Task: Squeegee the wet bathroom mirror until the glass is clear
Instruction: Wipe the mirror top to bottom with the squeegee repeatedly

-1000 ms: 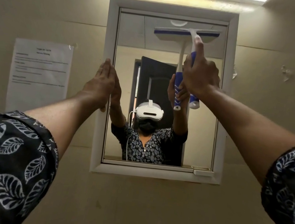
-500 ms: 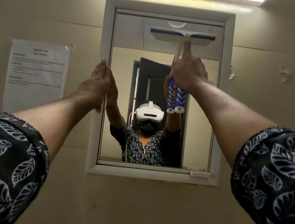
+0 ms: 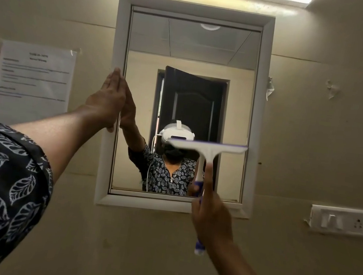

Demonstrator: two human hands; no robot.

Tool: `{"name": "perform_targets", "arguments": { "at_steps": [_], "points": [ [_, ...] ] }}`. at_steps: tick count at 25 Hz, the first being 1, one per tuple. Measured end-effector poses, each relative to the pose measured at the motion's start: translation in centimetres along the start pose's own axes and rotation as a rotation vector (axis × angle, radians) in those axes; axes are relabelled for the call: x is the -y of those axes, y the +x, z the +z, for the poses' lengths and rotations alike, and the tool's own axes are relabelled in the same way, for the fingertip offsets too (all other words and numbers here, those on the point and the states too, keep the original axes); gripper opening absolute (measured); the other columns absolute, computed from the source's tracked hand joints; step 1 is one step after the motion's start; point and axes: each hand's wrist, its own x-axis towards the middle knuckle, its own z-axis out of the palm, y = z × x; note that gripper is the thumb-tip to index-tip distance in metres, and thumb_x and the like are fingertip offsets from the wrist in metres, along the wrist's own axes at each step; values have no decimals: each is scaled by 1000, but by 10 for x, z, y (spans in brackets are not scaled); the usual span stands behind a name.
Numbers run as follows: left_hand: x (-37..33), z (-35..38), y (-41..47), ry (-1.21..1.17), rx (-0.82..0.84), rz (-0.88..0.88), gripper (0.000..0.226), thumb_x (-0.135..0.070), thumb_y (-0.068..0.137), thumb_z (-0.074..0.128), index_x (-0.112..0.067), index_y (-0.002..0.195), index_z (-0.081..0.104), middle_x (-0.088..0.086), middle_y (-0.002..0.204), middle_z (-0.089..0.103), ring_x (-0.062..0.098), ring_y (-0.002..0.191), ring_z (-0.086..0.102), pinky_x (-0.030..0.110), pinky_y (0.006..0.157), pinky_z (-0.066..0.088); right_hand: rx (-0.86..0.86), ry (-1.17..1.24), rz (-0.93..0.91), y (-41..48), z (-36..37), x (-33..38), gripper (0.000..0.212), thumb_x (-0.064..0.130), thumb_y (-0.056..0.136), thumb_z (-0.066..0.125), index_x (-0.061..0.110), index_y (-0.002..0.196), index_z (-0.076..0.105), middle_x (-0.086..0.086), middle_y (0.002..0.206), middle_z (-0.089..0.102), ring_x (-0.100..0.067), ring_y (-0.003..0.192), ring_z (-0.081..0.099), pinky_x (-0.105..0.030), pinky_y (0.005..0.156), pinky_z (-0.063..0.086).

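White plastic with a blue rubber edge: the squeegee (image 3: 206,149) lies level across the lower right part of the mirror (image 3: 194,45), at centre right of the frame, its blade blurred. The right hand (image 3: 212,216) grips the blue-and-white handle below the mirror's bottom edge, fingers curled round it, forefinger stretched up along the stem. The left hand (image 3: 108,103) is flat with straight fingers, pressed against the left side of the white frame (image 3: 122,27) and holding nothing.

The glass above the blade reflects cleanly, with no drops or streaks that I can make out, so this stroke looks mostly done. The band under the blade is left. Whether the left half is wet cannot be told.

The paper notice (image 3: 32,84) at middle left has printed lines too blurred to read. No brand shows on the squeegee.
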Motion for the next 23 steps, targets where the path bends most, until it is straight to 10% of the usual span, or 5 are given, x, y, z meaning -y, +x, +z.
{"name": "perform_targets", "arguments": {
  "at_steps": [6,12,16,19,23],
  "points": [
    [0,-3,-3,-3,12,9,125,-1,66,81,1,149,-13,15,156,-23,29,146,-14,38,120,10,250,-17,135,-96,23,-15,93,26,90,44,51,128,-37,2,77,55,-9,56,50,-20,58,49],
    [1,-5,-3,-33,14,22,127,1,65,81,0,148,-14,14,156,-23,29,146,-13,41,120,16,309,-69,201,-100,12,-3,86,26,84,41,13,141,-22,6,71,48,-10,56,46,-19,58,44],
    [0,1,-2,-11,-15,10,123,4,68,78,1,148,-14,14,156,-23,29,146,-13,40,120,16,80,65,114,-76,-16,17,91,18,79,55,41,145,-3,8,47,40,-8,36,42,-21,40,46],
    [0,0,-1,-11,-31,11,120,6,69,75,0,148,-14,14,156,-23,29,146,-13,39,120,16,-94,110,-101,8,-47,35,80,8,89,55,26,148,4,15,56,44,1,36,39,-7,39,41],
    [-2,1,2,-6,-25,-3,119,6,70,75,1,148,-14,14,156,-23,29,146,-14,36,120,11,-271,-29,-220,160,-101,73,69,11,94,49,10,150,9,2,58,49,-11,43,49,-25,43,50]
  ]
}}
